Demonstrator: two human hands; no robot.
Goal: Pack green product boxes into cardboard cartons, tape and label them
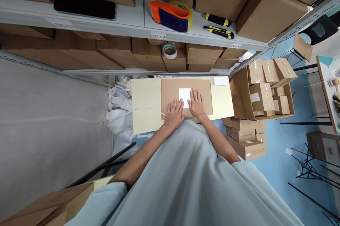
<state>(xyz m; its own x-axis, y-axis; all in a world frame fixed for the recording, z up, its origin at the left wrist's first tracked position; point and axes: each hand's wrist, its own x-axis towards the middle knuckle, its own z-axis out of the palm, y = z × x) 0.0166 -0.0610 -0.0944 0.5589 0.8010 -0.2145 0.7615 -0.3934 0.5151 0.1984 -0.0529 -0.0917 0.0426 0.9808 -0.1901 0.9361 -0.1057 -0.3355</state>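
Note:
A flat brown cardboard box lies on the pale yellow table in front of me. On its upper face is a white label. My left hand rests flat with fingers spread on the cardboard, its fingertips at the label's lower left edge. My right hand lies flat across the label's right side, fingers stretched out. Neither hand grasps anything. A small stack of white labels sits at the table's back right corner.
On the shelf above are a black phone, an orange and blue tape dispenser and two utility knives. A tape roll is below. At right, a large carton holds several packed boxes. White scraps lie left.

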